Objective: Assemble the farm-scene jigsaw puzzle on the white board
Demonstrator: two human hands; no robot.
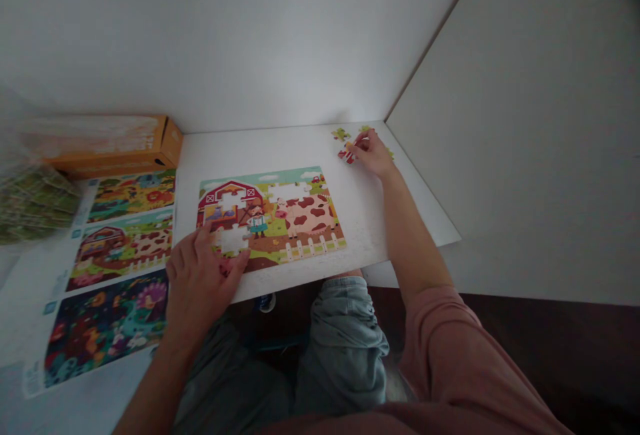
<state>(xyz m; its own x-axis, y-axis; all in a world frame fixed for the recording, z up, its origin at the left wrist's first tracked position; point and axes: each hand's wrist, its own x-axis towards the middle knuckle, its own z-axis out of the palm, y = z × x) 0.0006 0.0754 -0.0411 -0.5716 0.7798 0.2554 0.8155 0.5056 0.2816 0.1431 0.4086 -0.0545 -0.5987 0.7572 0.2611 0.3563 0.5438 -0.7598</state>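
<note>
A farm jigsaw puzzle (305,221) with a red barn, a farmer and a cow lies partly joined on the white table. Gaps show in the barn, below it, and above the cow. My left hand (200,278) rests flat over the puzzle's lower left corner, fingers stretched out, hiding that part. Off the puzzle's upper right, my right hand (373,153) pinches a red-and-white puzzle piece (346,155) between thumb and finger. Close around it lie loose green puzzle pieces (341,134), some partly covered by the hand.
On the left lies a printed sheet (170,238) with three pictures, the farm scene in the middle. Behind it stands an orange box (165,148), with a clear plastic bag (37,201) of green contents beside it. Walls border the table (280,148) at the back and right.
</note>
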